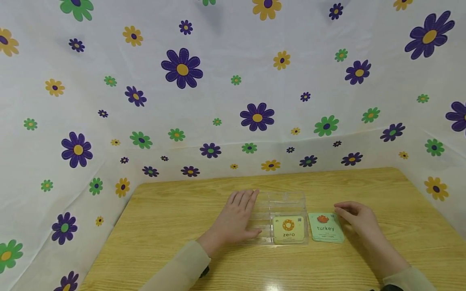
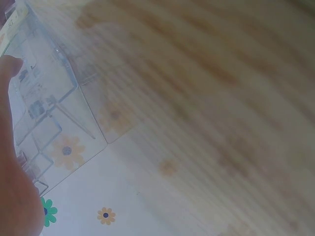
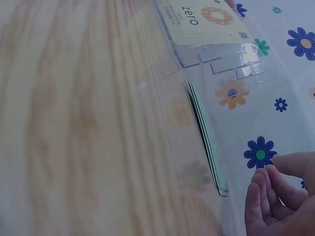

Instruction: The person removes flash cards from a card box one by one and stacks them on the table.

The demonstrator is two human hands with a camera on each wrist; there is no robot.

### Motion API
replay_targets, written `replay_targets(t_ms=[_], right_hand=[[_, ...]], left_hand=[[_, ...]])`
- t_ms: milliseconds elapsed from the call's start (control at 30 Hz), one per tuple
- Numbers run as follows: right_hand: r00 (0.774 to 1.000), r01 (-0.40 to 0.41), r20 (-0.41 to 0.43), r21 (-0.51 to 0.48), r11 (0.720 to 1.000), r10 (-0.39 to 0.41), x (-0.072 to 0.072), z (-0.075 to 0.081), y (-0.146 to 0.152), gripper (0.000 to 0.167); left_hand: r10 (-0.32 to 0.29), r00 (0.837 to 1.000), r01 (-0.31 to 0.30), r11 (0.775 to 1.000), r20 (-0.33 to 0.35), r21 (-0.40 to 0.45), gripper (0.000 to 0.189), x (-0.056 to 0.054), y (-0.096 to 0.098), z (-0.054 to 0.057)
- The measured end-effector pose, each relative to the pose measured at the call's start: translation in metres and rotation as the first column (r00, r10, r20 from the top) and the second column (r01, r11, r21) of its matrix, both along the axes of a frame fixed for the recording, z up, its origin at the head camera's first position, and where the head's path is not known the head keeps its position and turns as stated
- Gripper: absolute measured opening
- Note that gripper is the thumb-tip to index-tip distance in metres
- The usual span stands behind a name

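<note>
A clear plastic card holder [image 1: 287,198] with stepped compartments stands on the table. My left hand [image 1: 234,218] rests on its left side, fingers stretched toward the back and thumb lying across the front. In the left wrist view the thumb [image 2: 10,64] overlaps the clear front wall. A yellow "zero" card [image 1: 288,229] sits in the front right compartment. Just right of the holder lies a stack of green cards [image 1: 325,227], "turkey" on top. At the stack's right edge is my right hand [image 1: 360,220], its fingers loosely bent, with nothing between them in the right wrist view.
The wood-grained table [image 1: 164,218] reaches back to a white cloth [image 1: 218,101] printed with purple, yellow and green flowers. That cloth also encloses the left and right sides.
</note>
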State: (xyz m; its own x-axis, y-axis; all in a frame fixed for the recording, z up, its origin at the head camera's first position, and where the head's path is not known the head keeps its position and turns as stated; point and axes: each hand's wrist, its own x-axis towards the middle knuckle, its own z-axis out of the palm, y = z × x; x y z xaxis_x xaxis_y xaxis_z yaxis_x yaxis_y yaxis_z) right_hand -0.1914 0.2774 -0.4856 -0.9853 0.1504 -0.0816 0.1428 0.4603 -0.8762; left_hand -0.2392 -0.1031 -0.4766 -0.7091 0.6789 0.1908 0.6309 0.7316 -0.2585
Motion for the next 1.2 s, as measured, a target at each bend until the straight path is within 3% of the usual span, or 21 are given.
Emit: replay_targets(t_ms=[300, 600, 1200], right_hand=[[0.999, -0.04, 0.019, -0.055, 0.998, 0.041, 0.003, 0.003, -0.005, 0.041], [0.997, -0.07, -0.025, -0.038, 0.997, 0.069, 0.005, 0.005, -0.012, 0.039], [0.995, -0.092, -0.031, -0.005, 0.996, 0.091, 0.011, 0.012, -0.027, 0.036]], left_hand=[[-0.012, 1.0, 0.012, 1.0, -0.01, 0.01, 0.114, 0.0, -0.001, -0.001], [-0.019, 0.999, 0.02, 1.0, -0.027, 0.008, 0.115, 0.0, -0.001, -0.001], [-0.011, 1.0, 0.011, 1.0, -0.018, -0.011, 0.114, 0.0, -0.001, 0.001]])
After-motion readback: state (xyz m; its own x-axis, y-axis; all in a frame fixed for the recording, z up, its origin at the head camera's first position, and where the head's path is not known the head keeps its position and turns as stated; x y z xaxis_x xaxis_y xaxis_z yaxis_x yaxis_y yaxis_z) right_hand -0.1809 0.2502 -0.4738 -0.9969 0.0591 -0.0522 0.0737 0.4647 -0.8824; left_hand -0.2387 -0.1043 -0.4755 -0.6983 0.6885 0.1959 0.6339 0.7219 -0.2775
